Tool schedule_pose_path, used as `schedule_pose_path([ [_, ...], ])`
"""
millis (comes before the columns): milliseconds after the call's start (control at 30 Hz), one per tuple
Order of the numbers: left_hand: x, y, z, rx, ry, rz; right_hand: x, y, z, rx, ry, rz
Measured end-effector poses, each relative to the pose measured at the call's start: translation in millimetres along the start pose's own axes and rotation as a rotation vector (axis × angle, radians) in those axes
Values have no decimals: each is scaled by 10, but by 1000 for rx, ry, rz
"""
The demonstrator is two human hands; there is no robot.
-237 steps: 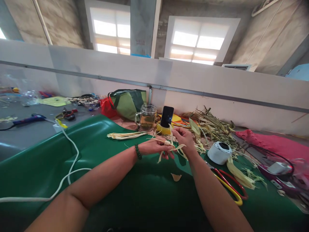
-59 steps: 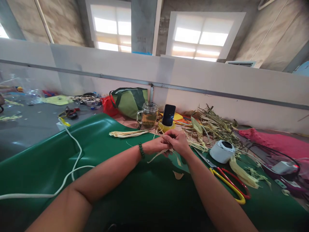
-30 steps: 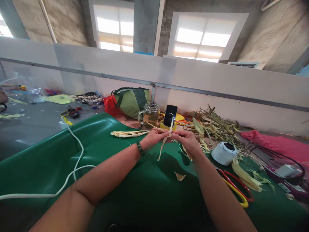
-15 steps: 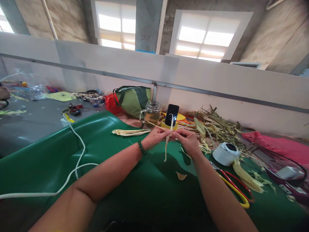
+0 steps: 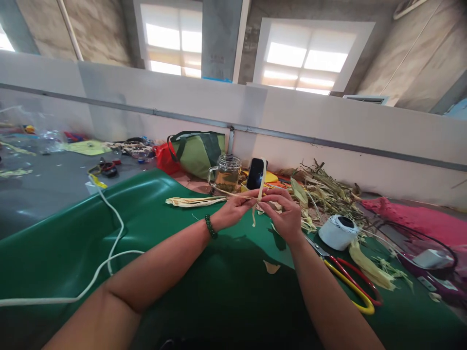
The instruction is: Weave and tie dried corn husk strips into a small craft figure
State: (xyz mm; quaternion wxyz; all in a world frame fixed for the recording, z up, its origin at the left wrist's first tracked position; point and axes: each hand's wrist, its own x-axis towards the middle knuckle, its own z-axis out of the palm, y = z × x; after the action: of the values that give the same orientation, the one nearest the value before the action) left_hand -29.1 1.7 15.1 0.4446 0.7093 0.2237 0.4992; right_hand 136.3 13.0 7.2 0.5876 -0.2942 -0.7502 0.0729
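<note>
Evidently a pale husk strip (image 5: 262,177) was the piece in work, held up between both hands above the green sheet (image 5: 151,211) on the surface (image 5: 67,176), partly across our line to the phone (image 5: 254,175). Left hand (image 5: 233,209): fingers pinching near the crossing of the strip and a thin pale strand (image 5: 233,194), which ran out leftward. Right hand (image 5: 288,214): thumb and fingers gathered at the same crossing, apparently grasping the strip; exact contact we could not tell.

Handling, as we judged it: very light, soft across its width, springy enough to stand in a curve; probably dry and a little slippery, liable to split along the grain. We favoured a flat thumb-and-finger pinch close to the crossing, with no load on the thin free ends.

Hidden or unclear: the crossing lay mostly behind the fingers, so we could not say whether it was wrapped, knotted or merely laid over. Pale pieces (image 5: 270,206) showed by the right hand; we could not trace any join to the strip. Clear plastic (image 5: 49,141) at far left was blurred.
</note>
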Motion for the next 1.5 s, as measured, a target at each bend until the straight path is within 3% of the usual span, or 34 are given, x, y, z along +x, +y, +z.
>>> schedule_pose_path([
  [367,17,-53,24,142,94,-1,-23,22,69,-69,-9,39],
  [567,20,-61,-13,85,300,-42,2,27,66,55,-41,166],
  [733,9,7,-66,-205,187,-233,17,35,16,130,-95,225],
  [900,33,50,-224,-368,146,-489,62,101,-146,209,-293,320],
  [1000,38,44,-253,-299,-24,-615,72,97,-173,174,-394,286],
  [1100,26,0,-218,-140,-144,-563,57,69,-110,136,-455,219],
  [1200,24,-84,-209,-83,-151,-487,34,69,-42,35,-257,178],
  [1267,36,-138,-228,-90,-68,-441,21,86,-30,-30,-57,200],
  [1300,43,-156,-239,-97,-15,-420,16,94,-32,-30,-29,229],
  [1400,59,-167,-254,-116,106,-383,9,99,-40,62,-266,340],
  [1500,56,-139,-237,-104,92,-371,12,68,-22,111,-445,395],
])
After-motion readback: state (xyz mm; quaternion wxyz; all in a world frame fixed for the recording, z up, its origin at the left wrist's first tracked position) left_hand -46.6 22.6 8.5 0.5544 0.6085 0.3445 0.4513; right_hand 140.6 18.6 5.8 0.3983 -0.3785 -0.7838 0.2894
